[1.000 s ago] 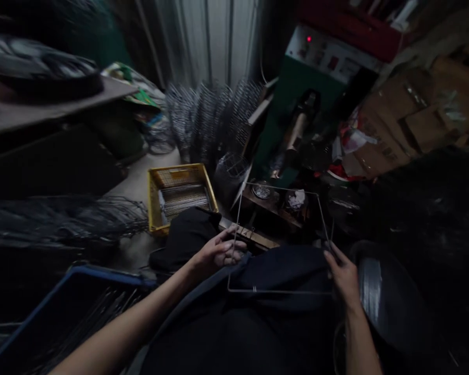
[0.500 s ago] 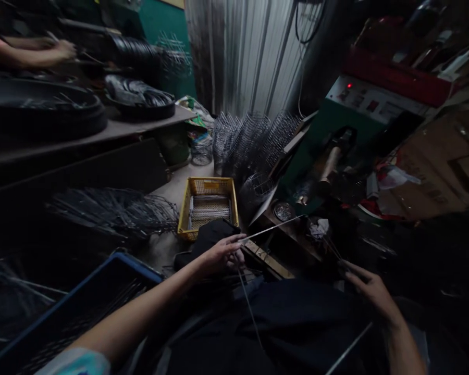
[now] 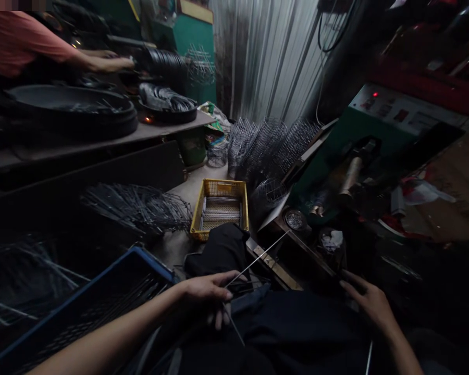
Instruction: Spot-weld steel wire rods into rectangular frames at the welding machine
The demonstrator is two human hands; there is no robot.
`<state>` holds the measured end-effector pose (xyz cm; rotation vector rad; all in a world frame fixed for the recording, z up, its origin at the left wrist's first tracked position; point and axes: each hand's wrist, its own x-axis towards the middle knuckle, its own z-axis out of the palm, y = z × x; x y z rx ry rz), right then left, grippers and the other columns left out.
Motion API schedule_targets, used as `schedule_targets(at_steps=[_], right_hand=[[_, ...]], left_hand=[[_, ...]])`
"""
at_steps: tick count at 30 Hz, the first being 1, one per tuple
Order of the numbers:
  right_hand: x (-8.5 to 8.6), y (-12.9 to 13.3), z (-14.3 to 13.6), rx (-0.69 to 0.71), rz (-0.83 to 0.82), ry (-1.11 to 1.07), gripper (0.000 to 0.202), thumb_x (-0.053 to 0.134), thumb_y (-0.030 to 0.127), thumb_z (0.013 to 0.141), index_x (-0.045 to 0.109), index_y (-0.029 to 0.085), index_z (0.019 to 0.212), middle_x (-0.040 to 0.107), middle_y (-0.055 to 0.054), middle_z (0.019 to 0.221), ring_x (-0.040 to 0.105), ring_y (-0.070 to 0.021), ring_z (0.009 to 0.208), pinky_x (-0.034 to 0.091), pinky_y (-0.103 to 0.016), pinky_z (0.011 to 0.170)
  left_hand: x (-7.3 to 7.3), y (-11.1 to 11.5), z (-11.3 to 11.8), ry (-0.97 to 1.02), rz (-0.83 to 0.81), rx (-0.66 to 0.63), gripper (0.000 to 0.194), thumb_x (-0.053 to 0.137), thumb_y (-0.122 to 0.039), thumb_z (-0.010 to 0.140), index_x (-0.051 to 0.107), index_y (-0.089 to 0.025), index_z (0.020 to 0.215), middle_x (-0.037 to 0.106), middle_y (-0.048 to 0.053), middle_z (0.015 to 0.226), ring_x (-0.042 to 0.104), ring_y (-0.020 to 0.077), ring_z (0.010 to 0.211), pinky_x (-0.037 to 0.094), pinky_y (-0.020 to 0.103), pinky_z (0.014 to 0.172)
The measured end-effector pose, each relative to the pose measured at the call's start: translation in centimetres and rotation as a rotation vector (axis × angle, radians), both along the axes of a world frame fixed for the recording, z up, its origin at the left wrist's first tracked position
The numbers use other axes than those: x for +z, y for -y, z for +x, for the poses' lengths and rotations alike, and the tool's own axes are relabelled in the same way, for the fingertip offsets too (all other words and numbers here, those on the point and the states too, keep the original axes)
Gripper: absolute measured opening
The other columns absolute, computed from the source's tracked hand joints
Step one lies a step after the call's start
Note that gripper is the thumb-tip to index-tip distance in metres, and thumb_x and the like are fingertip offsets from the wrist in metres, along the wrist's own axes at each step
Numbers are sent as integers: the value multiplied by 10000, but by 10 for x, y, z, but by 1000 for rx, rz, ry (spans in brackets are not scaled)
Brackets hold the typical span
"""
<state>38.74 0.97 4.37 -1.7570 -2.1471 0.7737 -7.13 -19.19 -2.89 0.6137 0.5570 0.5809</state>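
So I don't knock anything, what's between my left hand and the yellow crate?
In the head view, what looks like a black-clothed knee lies between your left hand and the yellow crate, hiding part of the crate's near side.

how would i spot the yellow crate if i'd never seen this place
Start at the pale corrugated metal wall at the back, then come down past stacks of wirework in front of it. On the floor nearer the viewer sits the open yellow crate, with thin metal rods lying inside. Its colour sets it apart from the blue crate at lower left.
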Motion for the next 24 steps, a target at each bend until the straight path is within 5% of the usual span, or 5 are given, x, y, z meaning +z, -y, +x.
schedule_targets(at_steps=[5, 9, 14, 18, 24], right_hand=[[26, 49, -17, 20, 165, -6, 609, 701, 655, 753, 731, 233, 1191, 735, -53, 1051, 696, -327, 986, 630, -337, 731], [36, 117, -49, 109, 158, -147, 506, 664, 526, 877, 656, 250, 1301, 640, -44, 1272, 634, -298, 1134, 568, -371, 943], [7, 169, -100, 221, 120, -305, 475, 649, 315, 938, 558, 258, 1400, 573, -38, 1370, 553, -232, 1250, 456, -361, 1087], [-17, 175, -126, 306, 225, -344, 537, 693, 222, 904, 539, 225, 1418, 597, -67, 1341, 562, -239, 1239, 479, -365, 1073], [-24, 176, -138, 394, 222, -324, 670, 764, 144, 833, 502, 221, 1445, 574, -78, 1364, 561, -253, 1241, 482, -363, 1071]], left_hand=[[-13, 26, 1, -14, -10, 179, 951, 661, -368, 875, 40, -211, 1578, 767, 128, 830, 740, 271, 657, 493, 257, 500], [-21, 30, 2, -108, -18, 333, 1012, 672, -374, 876, -32, -198, 1581, 767, 170, 860, 743, 279, 678, 490, 234, 489], [-5, 12, 19, -225, 8, 419, 1081, 710, -392, 855, -77, -210, 1572, 760, 154, 852, 728, 264, 697, 532, 267, 558], [14, 4, 35, -243, -12, 478, 1075, 729, -366, 836, -34, -213, 1578, 754, 130, 816, 705, 227, 663, 516, 244, 558], [33, 8, 46, -302, -11, 529, 1073, 750, -339, 800, 30, -196, 1582, 743, 113, 754, 687, 217, 599, 495, 230, 518]])
